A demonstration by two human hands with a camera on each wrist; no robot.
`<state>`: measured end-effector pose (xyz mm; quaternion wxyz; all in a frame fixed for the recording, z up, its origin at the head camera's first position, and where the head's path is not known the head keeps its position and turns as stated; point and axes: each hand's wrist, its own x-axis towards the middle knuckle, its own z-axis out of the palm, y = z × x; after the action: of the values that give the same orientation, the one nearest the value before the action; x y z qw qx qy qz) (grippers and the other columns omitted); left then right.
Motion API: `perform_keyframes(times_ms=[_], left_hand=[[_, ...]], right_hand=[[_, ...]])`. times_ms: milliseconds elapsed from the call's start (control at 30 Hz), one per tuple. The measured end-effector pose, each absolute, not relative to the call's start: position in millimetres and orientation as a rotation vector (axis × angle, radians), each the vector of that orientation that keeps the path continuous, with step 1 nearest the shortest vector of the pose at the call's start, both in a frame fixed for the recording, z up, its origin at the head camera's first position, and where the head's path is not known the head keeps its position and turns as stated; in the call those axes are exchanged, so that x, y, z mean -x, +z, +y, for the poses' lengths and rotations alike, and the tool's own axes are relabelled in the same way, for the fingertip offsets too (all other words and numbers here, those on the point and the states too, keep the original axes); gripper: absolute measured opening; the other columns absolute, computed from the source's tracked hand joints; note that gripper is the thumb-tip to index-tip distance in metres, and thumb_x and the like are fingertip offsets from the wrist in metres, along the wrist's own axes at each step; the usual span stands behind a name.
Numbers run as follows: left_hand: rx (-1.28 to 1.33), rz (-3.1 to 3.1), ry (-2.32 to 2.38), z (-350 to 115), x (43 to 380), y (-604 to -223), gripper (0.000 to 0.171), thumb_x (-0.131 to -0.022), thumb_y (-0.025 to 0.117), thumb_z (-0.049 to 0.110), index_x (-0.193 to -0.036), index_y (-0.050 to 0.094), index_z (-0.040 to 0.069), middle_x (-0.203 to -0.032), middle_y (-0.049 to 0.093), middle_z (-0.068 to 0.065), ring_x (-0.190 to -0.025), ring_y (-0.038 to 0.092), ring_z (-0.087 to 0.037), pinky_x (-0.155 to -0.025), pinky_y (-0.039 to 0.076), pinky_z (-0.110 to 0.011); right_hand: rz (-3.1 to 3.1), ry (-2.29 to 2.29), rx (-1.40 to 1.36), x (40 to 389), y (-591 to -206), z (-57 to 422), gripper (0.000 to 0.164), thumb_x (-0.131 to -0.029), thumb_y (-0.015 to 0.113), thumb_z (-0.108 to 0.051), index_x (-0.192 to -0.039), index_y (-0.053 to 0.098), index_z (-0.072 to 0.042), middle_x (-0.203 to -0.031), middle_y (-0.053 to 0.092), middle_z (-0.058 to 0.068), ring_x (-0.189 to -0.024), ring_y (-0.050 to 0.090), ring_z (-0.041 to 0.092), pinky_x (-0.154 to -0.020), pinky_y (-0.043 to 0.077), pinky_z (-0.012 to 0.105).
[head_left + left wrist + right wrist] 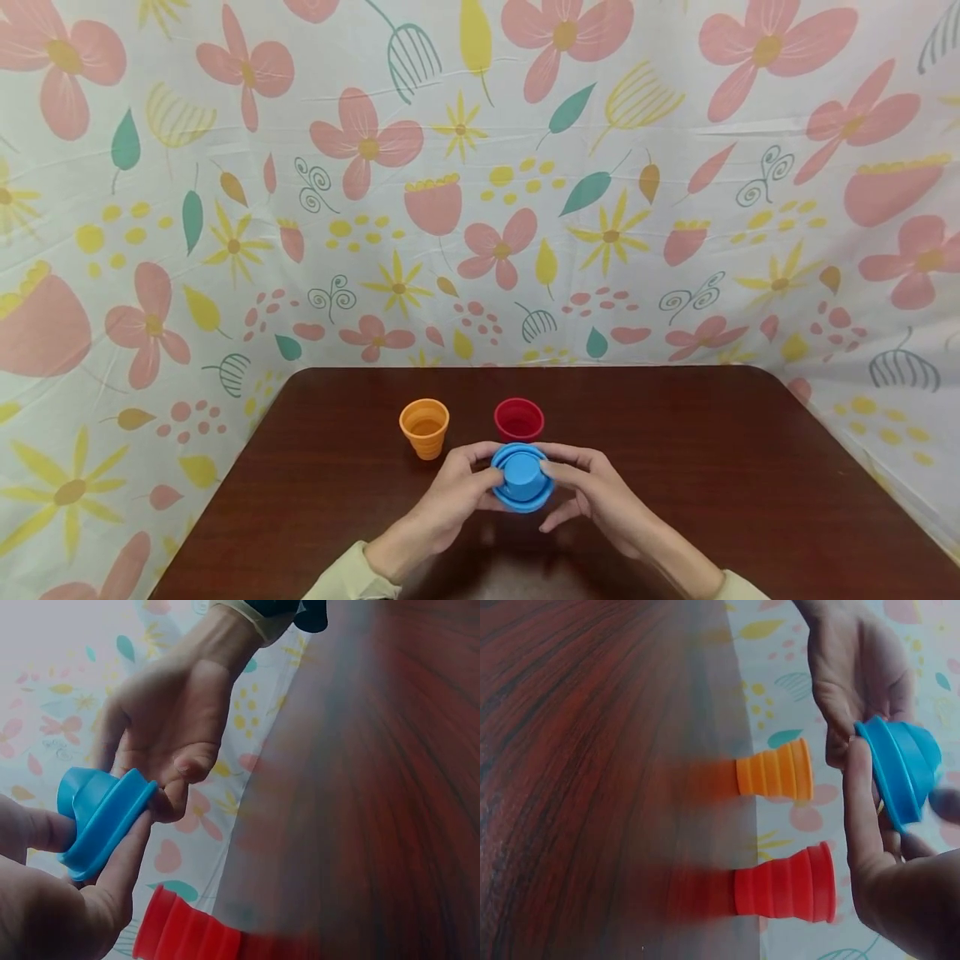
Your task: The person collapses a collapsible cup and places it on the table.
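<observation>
A blue collapsible cup (522,477), partly folded, is held above the table between both hands, its base turned toward the head camera. My left hand (453,492) pinches its left side, thumb on the near face and fingers behind the rim. On the opposite side, my right hand (603,500) grips it likewise, with its lower fingers spread away from the cup. The left wrist view shows the blue cup (105,817) side-on, stepped rings visible. Just beyond the hands stands a red cup (519,419), its lower part hidden in the head view. An orange cup (425,429) stands left of it.
The dark brown wooden table (675,433) has rounded far corners. Behind it and along both sides hangs a white cloth (480,167) printed with flowers and leaves. In the right wrist view, the orange cup (776,772) and red cup (787,885) are both extended, with ringed sides.
</observation>
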<state>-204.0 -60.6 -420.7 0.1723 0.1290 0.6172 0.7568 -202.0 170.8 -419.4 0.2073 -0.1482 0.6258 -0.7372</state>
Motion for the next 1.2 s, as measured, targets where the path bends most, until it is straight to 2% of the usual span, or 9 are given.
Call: perform_keyframes(times_ms=[200,500,733,967,1200], left_hand=[[-0.355,1.771,2.130,-62,205,-420,0.036,-0.098,0.060,-0.002,-0.134,0.063,-0.007,-0.117,0.067,-0.017,-0.093,0.075,-0.029,-0.084,0.062,-0.044],[-0.326,1.677,2.168,-62,203,-421,0.035,-0.099,0.060,0.004,-0.132,0.064,-0.007,-0.115,0.070,-0.015,-0.093,0.074,-0.025,-0.086,0.062,-0.043],[-0.376,1.592,2.179,-65,202,-421,0.053,-0.088,0.067,0.002,-0.138,0.058,-0.009,-0.121,0.069,-0.018,-0.099,0.073,-0.024,-0.092,0.060,-0.041],[-0.395,1.629,2.194,-64,203,-423,0.048,-0.087,0.070,-0.004,-0.134,0.062,-0.009,-0.118,0.070,-0.018,-0.099,0.072,-0.025,-0.087,0.062,-0.040],[-0.390,1.693,2.187,-63,204,-425,0.046,-0.086,0.070,-0.005,-0.132,0.064,-0.008,-0.113,0.071,-0.017,-0.093,0.073,-0.024,-0.084,0.063,-0.039]], right_hand=[[1.677,-2.051,0.521,203,-419,176,0.052,-0.107,0.059,-0.014,-0.151,0.047,0.010,-0.134,0.064,0.020,-0.096,0.075,0.033,-0.078,0.063,0.052],[1.819,-2.051,0.538,204,-423,167,0.052,-0.104,0.064,-0.008,-0.150,0.049,0.010,-0.124,0.064,0.023,-0.091,0.076,0.037,-0.080,0.062,0.054],[1.886,-2.053,0.518,203,-423,164,0.052,-0.103,0.066,-0.007,-0.149,0.050,0.011,-0.124,0.067,0.024,-0.092,0.076,0.038,-0.079,0.063,0.053],[1.850,-2.048,0.553,203,-422,166,0.054,-0.104,0.066,-0.008,-0.150,0.048,0.011,-0.121,0.065,0.023,-0.092,0.076,0.037,-0.081,0.062,0.053],[1.725,-2.035,0.611,204,-423,173,0.057,-0.103,0.064,-0.004,-0.154,0.042,0.012,-0.134,0.065,0.024,-0.101,0.075,0.036,-0.085,0.061,0.053]])
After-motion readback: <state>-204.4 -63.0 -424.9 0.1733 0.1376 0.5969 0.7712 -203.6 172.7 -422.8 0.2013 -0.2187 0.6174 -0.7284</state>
